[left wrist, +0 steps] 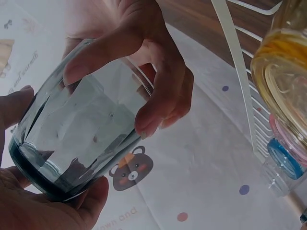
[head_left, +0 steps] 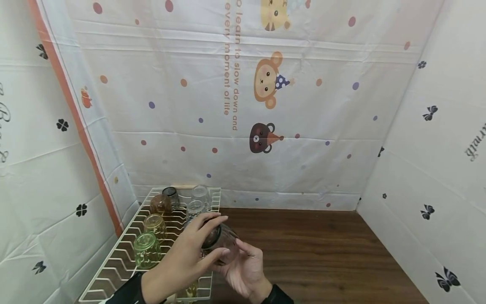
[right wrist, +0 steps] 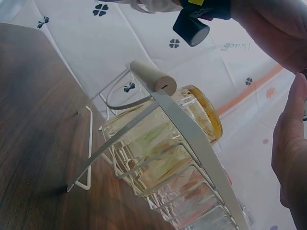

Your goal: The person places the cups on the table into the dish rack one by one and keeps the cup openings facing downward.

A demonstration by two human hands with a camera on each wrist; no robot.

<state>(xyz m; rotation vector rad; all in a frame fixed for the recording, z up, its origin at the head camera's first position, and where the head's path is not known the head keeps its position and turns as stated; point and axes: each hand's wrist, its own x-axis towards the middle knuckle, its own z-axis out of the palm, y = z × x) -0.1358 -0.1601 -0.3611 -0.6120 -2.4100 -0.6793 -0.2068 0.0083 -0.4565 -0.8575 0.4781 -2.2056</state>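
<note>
A smoky grey-tinted glass tumbler point(head_left: 228, 240) is tilted between both hands, above the right side of the rack. My left hand point(head_left: 186, 253) grips its thick dark base end, thumb on one side and fingers on the other. My right hand point(head_left: 247, 270) holds the rim end; in the left wrist view its thumb and fingers lie along the faceted wall of the tumbler point(left wrist: 91, 129). In the right wrist view the tumbler is almost entirely out of frame, with part of my right hand point(right wrist: 290, 148) at the right edge.
A white wire rack point(head_left: 110, 268) carries upturned glasses: a green one point(head_left: 147, 250), a yellow one point(head_left: 155, 226), an amber one point(head_left: 160, 204), a dark one point(head_left: 171, 196) and clear ones point(head_left: 201, 195). Its wooden handle point(right wrist: 152, 76) faces front. Brown tabletop point(head_left: 311, 249) lies right; printed cloth point(head_left: 303, 169) hangs around.
</note>
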